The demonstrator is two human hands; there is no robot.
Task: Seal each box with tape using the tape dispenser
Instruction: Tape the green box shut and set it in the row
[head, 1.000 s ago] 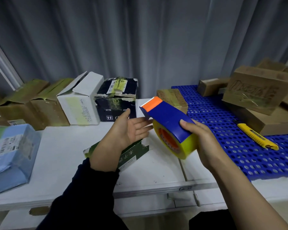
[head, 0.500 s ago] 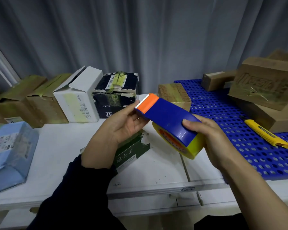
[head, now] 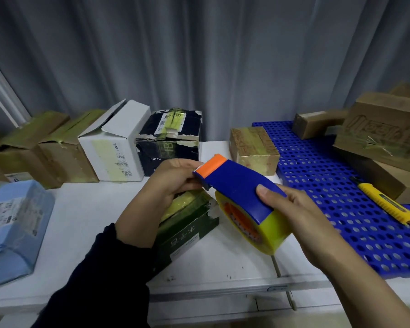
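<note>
My right hand (head: 291, 209) grips a blue tape dispenser (head: 237, 185) with an orange cutter tip and a yellow tape roll (head: 258, 230), held above the white table (head: 81, 223). The fingers of my left hand (head: 166, 185) curl at the dispenser's orange tip, pinching at its blade end. Under my left hand lies a small dark green box (head: 187, 226) with yellow tape on its top. Its left part is hidden by my wrist and dark sleeve.
Along the back stand brown boxes (head: 45, 147), a white box (head: 114, 147) with a raised flap, a black box (head: 171, 138) and a small taped brown box (head: 253, 147). A blue parcel (head: 12, 223) lies left. On the blue perforated mat (head: 341, 185) sit a yellow utility knife (head: 386, 202) and stacked brown boxes (head: 384, 133).
My left hand went from an open palm to closing its fingers on the dispenser's orange tip. The view shifted slightly; the dispenser stayed in my right hand.
</note>
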